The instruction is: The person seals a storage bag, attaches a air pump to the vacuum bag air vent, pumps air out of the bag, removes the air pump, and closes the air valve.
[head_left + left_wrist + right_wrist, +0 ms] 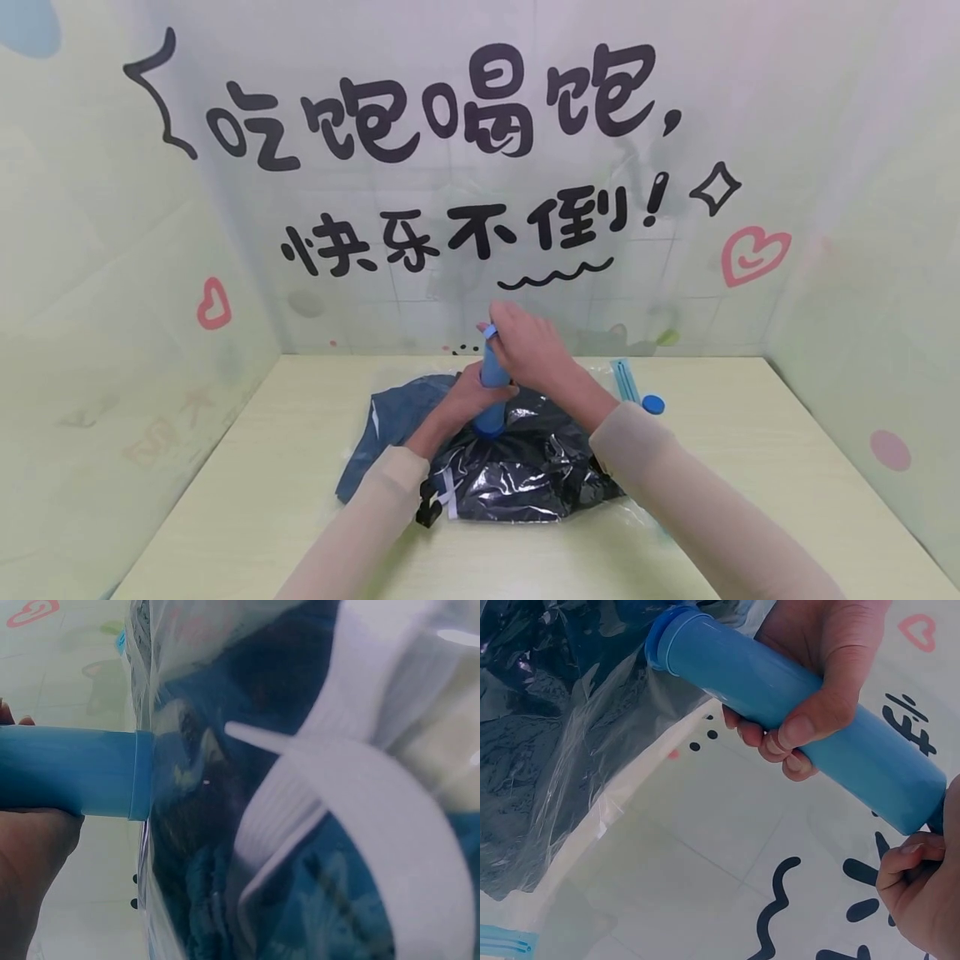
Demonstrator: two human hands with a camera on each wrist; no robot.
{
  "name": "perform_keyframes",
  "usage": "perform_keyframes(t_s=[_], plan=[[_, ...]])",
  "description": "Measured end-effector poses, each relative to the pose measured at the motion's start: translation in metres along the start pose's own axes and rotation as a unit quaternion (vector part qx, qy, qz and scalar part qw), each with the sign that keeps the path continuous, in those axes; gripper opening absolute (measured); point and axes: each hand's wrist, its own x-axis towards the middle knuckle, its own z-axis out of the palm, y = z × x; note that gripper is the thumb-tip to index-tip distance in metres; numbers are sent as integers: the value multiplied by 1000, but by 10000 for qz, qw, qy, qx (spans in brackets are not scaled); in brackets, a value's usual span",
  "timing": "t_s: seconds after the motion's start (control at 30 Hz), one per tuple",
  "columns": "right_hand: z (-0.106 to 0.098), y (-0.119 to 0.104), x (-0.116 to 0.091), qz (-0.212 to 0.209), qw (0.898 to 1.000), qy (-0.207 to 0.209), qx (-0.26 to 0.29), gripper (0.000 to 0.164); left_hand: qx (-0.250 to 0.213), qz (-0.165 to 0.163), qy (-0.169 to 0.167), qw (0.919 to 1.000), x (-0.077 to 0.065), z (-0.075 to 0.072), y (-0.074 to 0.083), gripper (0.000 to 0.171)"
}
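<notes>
A blue hand pump (492,418) stands nearly upright on a clear plastic storage bag (517,492) packed with dark clothing. My left hand (467,396) grips the pump's barrel around its middle. At the top, my right hand (532,346) holds the pump's handle, close against the barrel's end. In the right wrist view, the left thumb and fingers wrap the barrel (877,769), while the right fingers (911,862) curl at the handle, mostly hidden. The left wrist view has the pump's rim (141,776) against the bag, with white straps (367,780) showing close up.
A round blue cap (653,404) lies on the table right of the bag. Beside it is the bag's light-blue edge strip (625,381). A black buckle (428,504) shows at the bag's front left. Printed fabric walls (480,183) enclose the table (232,500).
</notes>
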Motion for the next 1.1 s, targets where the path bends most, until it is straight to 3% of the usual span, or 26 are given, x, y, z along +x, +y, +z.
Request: perform_keyframes(t_s=[0.33, 0.6, 0.8, 0.97, 1.1], plan=[[-3, -1, 2, -31, 9998, -143, 101, 31, 160, 33, 199, 9997, 0, 1, -4, 45], [-17, -3, 13, 11, 9995, -320, 40, 28, 232, 40, 210, 9995, 1, 2, -3, 26], [-41, -6, 24, 34, 9997, 162, 189, 28, 290, 2, 210, 9994, -1, 3, -1, 15], [-66, -8, 36, -92, 9958, 905, 55, 30, 324, -47, 181, 9993, 0, 3, -1, 18], [-77, -9, 41, -57, 9938, 1109, 78, 29, 352, -154, 174, 9991, 2, 3, 0, 20]])
